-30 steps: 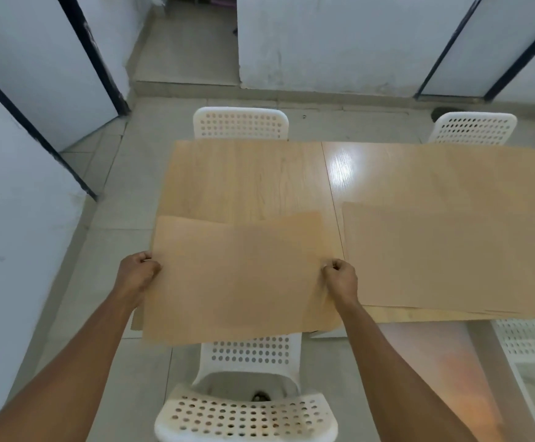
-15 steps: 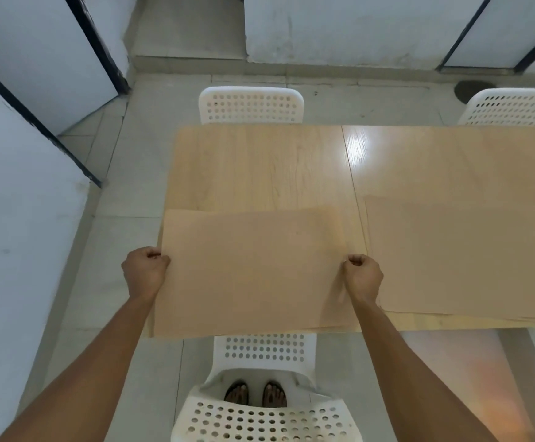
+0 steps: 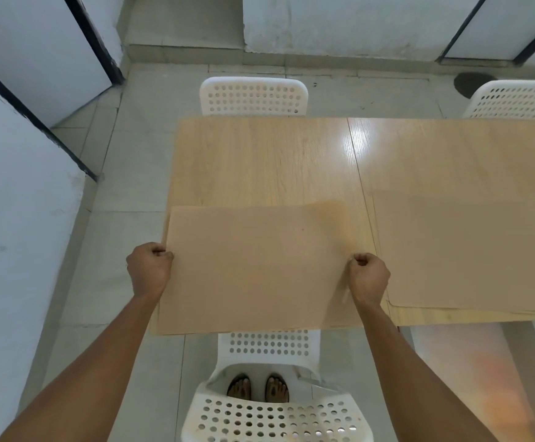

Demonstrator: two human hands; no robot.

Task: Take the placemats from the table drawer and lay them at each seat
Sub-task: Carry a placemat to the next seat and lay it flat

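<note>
The thin tan rectangular placemat (image 3: pixel 256 266) lies with its long axis left to right along the near edge of the pale wood surface (image 3: pixel 259 161), directly between the hands. The left hand (image 3: pixel 149 269) pinches its left edge, the right hand (image 3: pixel 369 275) its right (each equally near). Its near edge overhangs the white perforated plastic chair (image 3: pixel 275 409).

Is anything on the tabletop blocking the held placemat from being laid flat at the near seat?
Nothing visible does. The left hand and right hand pinch the placemat by its side edges over the table. The second placemat lies to its right, apart from it.
</note>
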